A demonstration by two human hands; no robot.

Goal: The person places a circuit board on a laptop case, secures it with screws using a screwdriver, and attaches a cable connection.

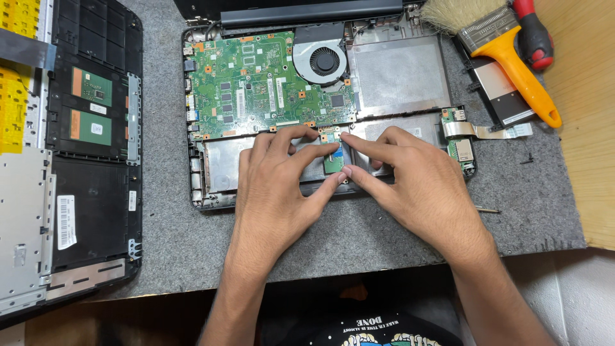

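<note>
Both hands, left hand [272, 186] and right hand [419, 186], pinch the small green circuit board [333, 157] in the opened laptop [211, 160], fingers pressed on its edges, seemingly seating it, which calls for careful alignment.

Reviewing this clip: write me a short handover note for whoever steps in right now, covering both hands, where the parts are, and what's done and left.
Left hand and right hand: fingers pinch a small green board in the open laptop base, nothing lifted.
Motherboard and fan are still seated.
Done: bottom cover is off, lying at left. Brush sits at top right.
Left: the small board is not yet out.
</note>
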